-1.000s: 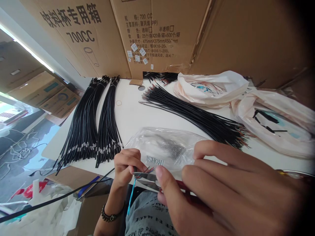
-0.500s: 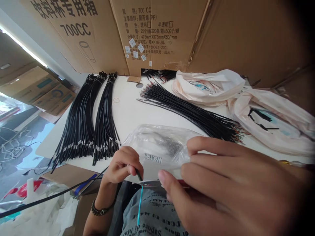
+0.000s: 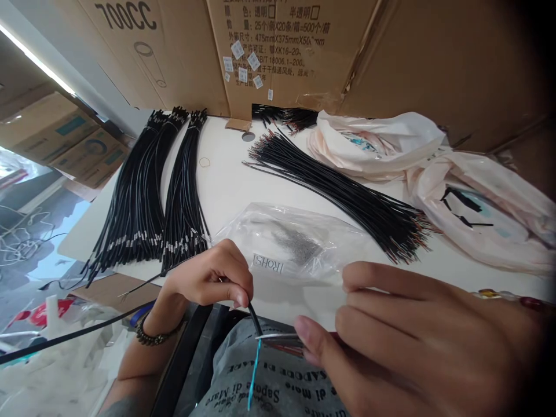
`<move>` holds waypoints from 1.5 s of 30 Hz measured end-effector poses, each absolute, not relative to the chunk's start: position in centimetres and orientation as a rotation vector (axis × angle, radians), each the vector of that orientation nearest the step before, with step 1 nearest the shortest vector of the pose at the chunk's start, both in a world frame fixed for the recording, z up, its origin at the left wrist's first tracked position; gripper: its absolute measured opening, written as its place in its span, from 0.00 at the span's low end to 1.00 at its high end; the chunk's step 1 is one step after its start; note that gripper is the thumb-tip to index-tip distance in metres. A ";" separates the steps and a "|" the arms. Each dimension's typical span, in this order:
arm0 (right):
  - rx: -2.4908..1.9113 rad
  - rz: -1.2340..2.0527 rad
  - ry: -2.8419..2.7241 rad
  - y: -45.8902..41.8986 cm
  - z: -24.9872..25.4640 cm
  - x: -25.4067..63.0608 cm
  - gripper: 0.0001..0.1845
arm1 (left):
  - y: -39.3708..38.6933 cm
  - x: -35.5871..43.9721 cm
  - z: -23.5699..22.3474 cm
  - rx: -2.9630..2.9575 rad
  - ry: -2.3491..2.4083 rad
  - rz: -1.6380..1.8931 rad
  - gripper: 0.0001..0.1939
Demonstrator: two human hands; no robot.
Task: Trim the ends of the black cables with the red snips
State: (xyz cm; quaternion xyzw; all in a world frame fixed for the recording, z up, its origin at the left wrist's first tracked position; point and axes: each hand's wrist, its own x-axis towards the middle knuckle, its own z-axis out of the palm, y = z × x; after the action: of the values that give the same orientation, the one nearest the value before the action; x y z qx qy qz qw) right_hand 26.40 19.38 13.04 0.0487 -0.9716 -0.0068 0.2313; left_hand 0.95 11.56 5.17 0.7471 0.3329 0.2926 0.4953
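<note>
My left hand (image 3: 208, 278) is closed in a pinch on a black cable (image 3: 253, 311) just below the white table's front edge. Its sheath trails off to the left. A thin blue wire (image 3: 254, 373) hangs from the cable's end over my grey printed shirt. My right hand (image 3: 417, 341), large and close to the camera, is closed round a metal cutting tool (image 3: 280, 340) with red handles. The tool's blades meet the cable's end where the blue wire comes out.
On the white table (image 3: 226, 185) lie two bundles of black cables (image 3: 147, 197) at left, a loose fan of black cables (image 3: 347, 202) in the middle, a clear bag of small metal parts (image 3: 295, 243) and pink plastic bags (image 3: 456, 191) at right. Cardboard boxes (image 3: 282, 52) stand behind.
The coloured wire ends seen earlier by the blades no longer show; the blue wire hangs longer. Both hands sit lower and the view has tilted down.
</note>
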 end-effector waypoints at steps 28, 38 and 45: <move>0.225 -0.044 -2.872 18.8 12.1 28.4 0.12 | 12.7 1.1 6.1 1.859 0.859 0.437 0.17; 0.793 0.134 -2.865 21.3 12.9 24.8 0.11 | 13.7 2.6 6.9 1.961 0.898 0.402 0.16; 0.072 0.335 -2.616 25.3 11.6 27.3 0.07 | 12.1 1.9 7.3 2.079 1.497 0.602 0.15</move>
State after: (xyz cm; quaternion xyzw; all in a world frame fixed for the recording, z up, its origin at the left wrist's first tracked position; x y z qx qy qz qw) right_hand 27.28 25.32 11.56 0.0265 -0.9603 0.1229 0.2491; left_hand 1.89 12.08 7.34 0.7644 0.5506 0.2215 0.2522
